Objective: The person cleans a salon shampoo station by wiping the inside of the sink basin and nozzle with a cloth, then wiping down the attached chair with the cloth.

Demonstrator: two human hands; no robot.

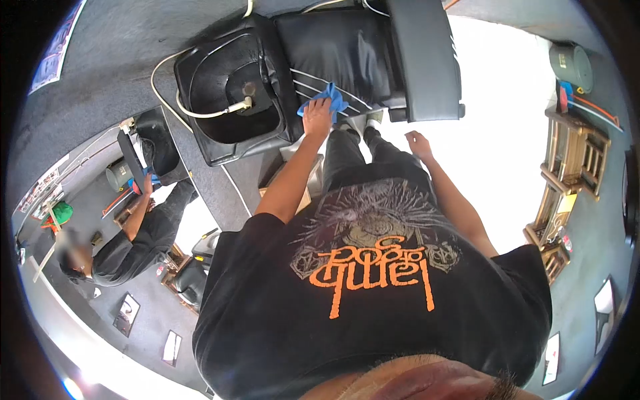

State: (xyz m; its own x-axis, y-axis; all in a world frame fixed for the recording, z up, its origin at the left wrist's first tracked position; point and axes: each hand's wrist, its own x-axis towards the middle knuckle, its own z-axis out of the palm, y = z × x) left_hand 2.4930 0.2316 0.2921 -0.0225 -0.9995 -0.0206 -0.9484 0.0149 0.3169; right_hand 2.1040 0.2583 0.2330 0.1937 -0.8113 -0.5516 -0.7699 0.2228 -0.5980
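Note:
My left hand [317, 120] is closed on a blue cloth [339, 100]. The cloth lies bunched against the black padded seat [337, 57], near its white stripes and beside the basin. My right hand [419, 145] hangs at my right side below the seat's end, fingers loosely bent and holding nothing. Left of the seat, a black wash basin [207, 87] has a white spray hose [207, 115] lying across it, its head near the drain.
A mirror [100, 220] on the left reflects a person and the basin. A black padded backrest [427, 60] stands right of the seat. Farther right are a grey bin [572, 67] and wooden furniture [560, 193]. A box [300, 183] sits beside my legs.

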